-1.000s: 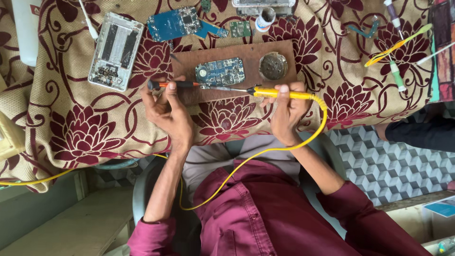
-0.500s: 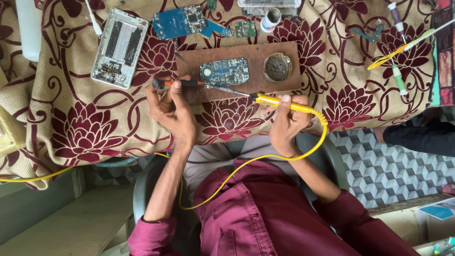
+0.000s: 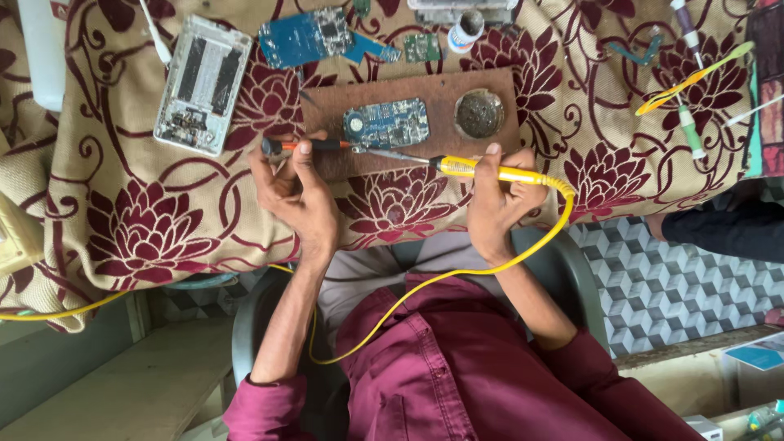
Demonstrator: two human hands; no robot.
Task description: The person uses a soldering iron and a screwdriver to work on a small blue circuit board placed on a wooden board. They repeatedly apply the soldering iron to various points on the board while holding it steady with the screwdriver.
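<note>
My left hand (image 3: 298, 192) grips a thin orange-handled tool (image 3: 306, 145) that lies flat along the near edge of a brown wooden board (image 3: 327, 167). My right hand (image 3: 496, 200) holds a yellow soldering iron (image 3: 490, 171). Its metal tip points left and ends just below a small blue circuit board (image 3: 385, 124) lying on the brown board. The tool's tip and the iron's tip nearly meet there. A round dark tin (image 3: 478, 113) sits on the board's right end. The iron's yellow cord (image 3: 457, 273) loops down over my maroon shirt.
A floral cloth (image 3: 122, 229) covers the table. On it lie an opened phone housing (image 3: 201, 84), a larger blue circuit board (image 3: 304, 34), a small green board (image 3: 422, 46), a little bottle (image 3: 466, 28), screwdrivers (image 3: 690, 122) and a yellow pry tool (image 3: 690, 79). Another person's dark sleeve (image 3: 719, 229) is at right.
My right hand dipped with the iron half a second ago and now holds it level again, tip under the small blue board. My left hand has barely moved.
</note>
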